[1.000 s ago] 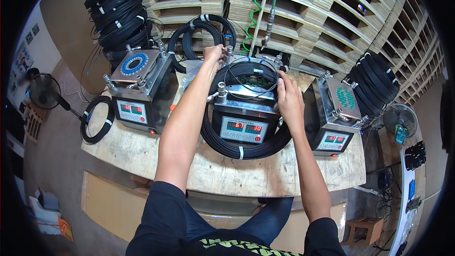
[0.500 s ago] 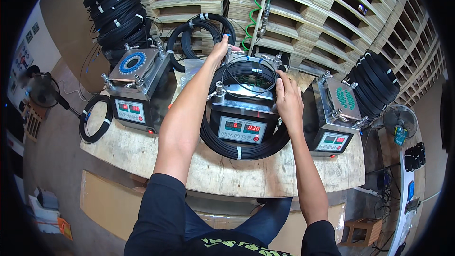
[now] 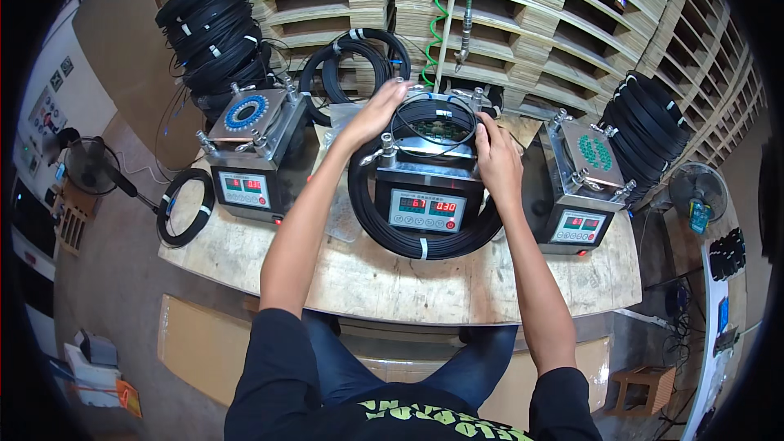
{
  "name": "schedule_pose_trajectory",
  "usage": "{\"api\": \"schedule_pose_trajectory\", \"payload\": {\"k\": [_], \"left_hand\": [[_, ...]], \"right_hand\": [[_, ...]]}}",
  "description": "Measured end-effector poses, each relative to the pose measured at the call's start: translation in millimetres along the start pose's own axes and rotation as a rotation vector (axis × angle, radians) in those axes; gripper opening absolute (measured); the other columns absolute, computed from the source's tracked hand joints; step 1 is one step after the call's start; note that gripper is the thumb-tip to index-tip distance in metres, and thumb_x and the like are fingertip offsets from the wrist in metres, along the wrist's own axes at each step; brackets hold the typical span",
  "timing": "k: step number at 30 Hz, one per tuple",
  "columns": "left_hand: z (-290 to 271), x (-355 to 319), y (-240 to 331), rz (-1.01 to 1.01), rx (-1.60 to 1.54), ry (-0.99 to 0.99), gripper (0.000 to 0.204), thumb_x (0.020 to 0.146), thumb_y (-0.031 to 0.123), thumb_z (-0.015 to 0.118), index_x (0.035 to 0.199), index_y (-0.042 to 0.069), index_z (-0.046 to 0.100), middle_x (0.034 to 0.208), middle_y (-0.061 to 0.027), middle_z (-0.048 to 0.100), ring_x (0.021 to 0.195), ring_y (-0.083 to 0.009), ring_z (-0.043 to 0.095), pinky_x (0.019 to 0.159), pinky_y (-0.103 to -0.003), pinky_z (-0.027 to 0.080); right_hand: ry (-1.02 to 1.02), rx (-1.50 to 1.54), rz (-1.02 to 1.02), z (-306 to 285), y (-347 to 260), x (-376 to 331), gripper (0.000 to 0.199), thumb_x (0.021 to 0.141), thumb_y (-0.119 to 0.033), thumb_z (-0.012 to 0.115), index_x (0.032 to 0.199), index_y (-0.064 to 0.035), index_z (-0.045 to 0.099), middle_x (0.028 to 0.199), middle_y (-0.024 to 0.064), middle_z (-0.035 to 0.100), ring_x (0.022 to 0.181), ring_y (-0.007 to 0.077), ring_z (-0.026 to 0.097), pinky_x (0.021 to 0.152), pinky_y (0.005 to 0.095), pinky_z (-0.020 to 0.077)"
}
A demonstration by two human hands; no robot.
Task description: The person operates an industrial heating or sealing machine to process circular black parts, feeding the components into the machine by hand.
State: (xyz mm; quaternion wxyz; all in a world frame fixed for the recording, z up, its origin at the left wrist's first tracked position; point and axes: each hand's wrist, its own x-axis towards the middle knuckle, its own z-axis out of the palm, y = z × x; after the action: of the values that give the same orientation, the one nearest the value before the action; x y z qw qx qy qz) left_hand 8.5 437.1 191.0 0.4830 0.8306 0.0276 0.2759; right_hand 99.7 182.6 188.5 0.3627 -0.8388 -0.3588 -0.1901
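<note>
Before me stands the middle bench machine (image 3: 429, 175), a metal-topped box with a lit red display. A large black cable coil (image 3: 424, 247) hangs around its front. Thinner cable loops (image 3: 408, 147) lie over its top plate, partly covering small green fittings. My left hand (image 3: 377, 117) reaches to the far left corner post, its fingers stretched out against the clamp knob (image 3: 399, 82); the fingertips are partly hidden. At the right edge of the loops is my right hand (image 3: 500, 165), fingers apart, below the far right post (image 3: 478, 100). It appears to touch the loops.
Similar machines stand left (image 3: 245, 151) and right (image 3: 584, 175), with blue and green fittings on top. Black cable coils are stacked at the left (image 3: 216, 28) and right (image 3: 649, 126). A small coil (image 3: 186, 208) lies at the wooden table's (image 3: 392, 294) left edge. A green air hose (image 3: 438, 24) hangs behind.
My left hand has lowered from its raised pose onto the far left knob, its fingers now stretched across. My right hand stays by the loops. The view has shifted slightly.
</note>
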Motion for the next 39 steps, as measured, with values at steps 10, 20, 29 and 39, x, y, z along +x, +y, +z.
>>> {"api": "schedule_pose_trajectory", "payload": {"k": [10,20,29,39], "left_hand": [[10,-137,35,0.145,0.541,0.258,0.040,0.102,0.023,0.049,0.134,0.000,0.042,0.137,-0.0225,0.052,0.112,-0.0408,0.058,0.092,-0.044,0.048],[-1,-128,57,0.020,0.411,0.327,0.029,0.103,0.022,0.046,0.107,-0.006,0.051,0.126,-0.0237,0.059,0.098,-0.0417,0.064,0.084,-0.043,0.050],[23,-135,46,0.045,0.399,0.431,0.046,0.104,0.027,0.042,0.084,-0.011,0.060,0.131,-0.0273,0.053,0.107,-0.0430,0.059,0.094,-0.046,0.043],[69,-137,50,-0.015,0.538,0.432,0.056,0.104,0.038,0.040,0.077,0.005,0.075,0.155,-0.0255,0.023,0.134,-0.0495,0.031,0.111,-0.055,0.023]], "right_hand": [[0.066,0.056,0.002,1,0,-7,0.036,0.100,-0.037,0.048,0.129,-0.0185,0.058,0.105,0.0154,0.064,0.097,0.0367,0.062,0.083,0.0469,0.0498],[0.133,0.051,-0.019,6,6,-16,0.038,0.098,-0.037,0.053,0.129,-0.0170,0.059,0.104,0.0146,0.065,0.093,0.0356,0.064,0.080,0.0463,0.0505],[0.141,0.118,-0.020,3,0,-19,0.037,0.096,-0.035,0.057,0.127,-0.0141,0.060,0.108,0.0153,0.066,0.097,0.0357,0.065,0.081,0.0450,0.0517],[0.397,0.386,0.084,14,18,-43,0.025,0.097,-0.024,0.057,0.105,0.0003,0.055,0.103,0.0207,0.067,0.094,0.0402,0.064,0.082,0.0450,0.0488]]}}
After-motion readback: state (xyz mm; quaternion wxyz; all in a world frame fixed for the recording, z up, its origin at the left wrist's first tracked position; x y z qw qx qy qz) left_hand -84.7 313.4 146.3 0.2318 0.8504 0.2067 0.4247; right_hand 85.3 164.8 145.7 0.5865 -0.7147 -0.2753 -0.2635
